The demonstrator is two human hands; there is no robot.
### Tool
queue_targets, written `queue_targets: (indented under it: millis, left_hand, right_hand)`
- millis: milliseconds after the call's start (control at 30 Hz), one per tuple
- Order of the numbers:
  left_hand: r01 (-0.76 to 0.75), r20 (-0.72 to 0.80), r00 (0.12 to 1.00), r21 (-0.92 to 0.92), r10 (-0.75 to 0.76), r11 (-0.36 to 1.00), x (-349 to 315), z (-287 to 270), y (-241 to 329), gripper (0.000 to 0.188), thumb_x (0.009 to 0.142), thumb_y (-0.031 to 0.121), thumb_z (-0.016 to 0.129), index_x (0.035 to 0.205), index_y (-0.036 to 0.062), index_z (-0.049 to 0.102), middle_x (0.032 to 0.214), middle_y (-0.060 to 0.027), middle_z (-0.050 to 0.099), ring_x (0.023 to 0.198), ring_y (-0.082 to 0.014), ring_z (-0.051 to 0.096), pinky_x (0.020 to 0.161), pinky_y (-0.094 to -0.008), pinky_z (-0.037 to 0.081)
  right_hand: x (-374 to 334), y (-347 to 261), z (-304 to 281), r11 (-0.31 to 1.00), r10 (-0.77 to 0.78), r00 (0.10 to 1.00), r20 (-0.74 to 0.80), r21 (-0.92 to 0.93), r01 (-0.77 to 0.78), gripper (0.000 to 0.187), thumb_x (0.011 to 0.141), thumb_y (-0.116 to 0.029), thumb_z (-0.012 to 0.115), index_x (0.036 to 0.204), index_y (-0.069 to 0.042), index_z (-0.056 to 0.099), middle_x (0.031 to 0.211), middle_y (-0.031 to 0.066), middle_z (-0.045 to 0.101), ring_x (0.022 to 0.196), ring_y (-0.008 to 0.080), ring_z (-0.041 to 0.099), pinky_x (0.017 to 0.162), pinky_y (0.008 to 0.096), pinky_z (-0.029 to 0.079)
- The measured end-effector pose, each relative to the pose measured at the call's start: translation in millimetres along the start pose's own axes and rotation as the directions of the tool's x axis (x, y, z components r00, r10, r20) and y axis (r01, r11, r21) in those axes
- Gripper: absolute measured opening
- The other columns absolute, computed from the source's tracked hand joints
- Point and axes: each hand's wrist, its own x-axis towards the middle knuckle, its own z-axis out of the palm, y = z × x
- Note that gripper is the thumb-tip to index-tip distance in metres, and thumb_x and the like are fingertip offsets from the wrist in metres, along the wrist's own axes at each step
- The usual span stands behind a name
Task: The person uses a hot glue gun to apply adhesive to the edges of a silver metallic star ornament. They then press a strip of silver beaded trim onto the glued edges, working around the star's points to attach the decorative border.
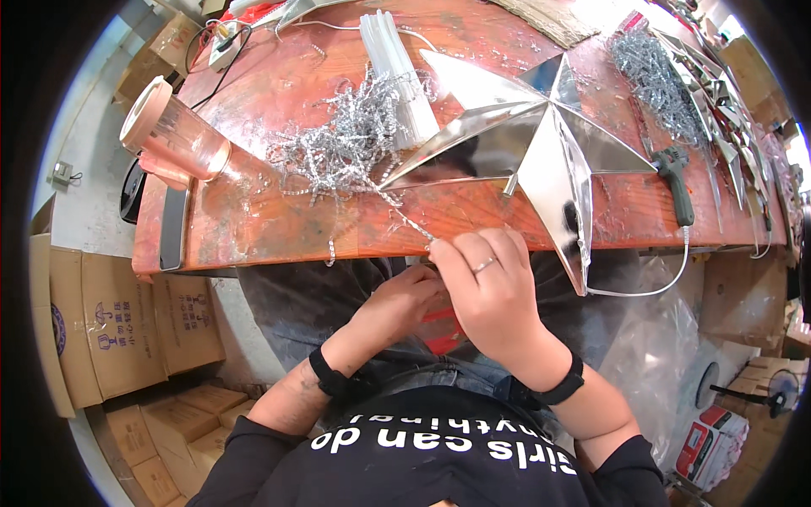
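At the table's near edge, my right hand (490, 283) is closed, thumb and forefinger pinching a thin silver tinsel strand (411, 223). That strand runs back to a tangled tinsel heap (342, 135). Just left of it and lower, my left hand (404, 300) is closed over my lap; its fingertips are partly hidden and what they hold does not show. Something red (441, 331) lies below both hands. Beyond them, a large shiny silver star (507, 135) rests on the table, one point reaching past the edge. A bundle of translucent glue sticks (397, 80) lies beside the heap.
A green glue gun (676, 182) with a white cord lies right of the star. Further right are more tinsel (650, 76) and several silver star pieces (731, 144). A lidded clear cup (182, 131) and a phone (173, 228) stand left. Cardboard boxes (127, 313) fill the left floor.
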Motion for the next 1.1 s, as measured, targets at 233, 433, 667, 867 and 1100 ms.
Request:
queue_targets:
  millis: [233,433,667,867,1100]
  left_hand:
    - [0.186,0.144,0.97,0.08,-0.196,0.979,3,-17,26,0.009,0.082,0.009,0.063,0.087,0.0022,0.06,0.089,-0.0146,0.063,0.072,-0.0353,0.061,0.061,-0.0383,0.05]
    - [-0.342,-0.103,0.927,0.163,0.361,0.925,0,-50,56,0.016,0.078,0.009,0.067,0.093,0.0059,0.061,0.092,-0.0066,0.062,0.078,-0.0272,0.062,0.068,-0.038,0.05]
    - [-0.307,-0.011,0.933,0.496,0.359,0.812,50,-94,46,0.03,0.072,0.011,0.068,0.102,0.0078,0.066,0.105,-0.0051,0.063,0.103,-0.0256,0.059,0.091,-0.041,0.045]
    - [-0.164,-0.042,0.978,0.458,0.206,0.874,56,-131,24,0.009,0.079,0.004,0.064,0.088,0.0024,0.063,0.089,-0.01,0.06,0.088,-0.0299,0.059,0.076,-0.0367,0.047]
    - [-0.119,-0.139,0.956,0.623,0.26,0.773,60,-156,21,0.014,0.083,-0.003,0.055,0.094,0.0001,0.062,0.093,-0.0114,0.059,0.09,-0.0306,0.059,0.078,-0.0362,0.047]
  right_hand:
    - [-18,6,-20,0.998,0.059,0.997,-0.056,-0.03,-0.061,0.036,0.069,-0.006,0.062,0.104,0.002,0.062,0.082,0.0071,0.054,0.077,0.0215,0.055,0.069,0.0341,0.047]
    - [-30,8,-32,0.985,0.173,0.984,-0.03,0.002,-0.173,0.02,0.07,-0.003,0.066,0.089,-0.002,0.061,0.081,0.0063,0.054,0.074,0.0221,0.057,0.067,0.0354,0.044]
    - [-37,0,-47,0.851,0.313,0.944,0.107,0.409,-0.328,0.021,0.078,0.004,0.063,0.095,-0.003,0.054,0.085,0.0113,0.06,0.076,0.0315,0.061,0.064,0.0379,0.05]
    - [-63,11,-70,0.635,0.517,0.811,0.272,0.513,-0.577,0.007,0.09,-0.001,0.056,0.095,-0.001,0.053,0.076,0.0104,0.057,0.061,0.0263,0.056,0.059,0.0299,0.046]
    - [-75,20,-89,0.508,0.551,0.759,0.347,0.582,-0.635,0.004,0.091,-0.002,0.056,0.094,0.0,0.053,0.07,0.0048,0.053,0.057,0.0125,0.049,0.055,0.0237,0.041]
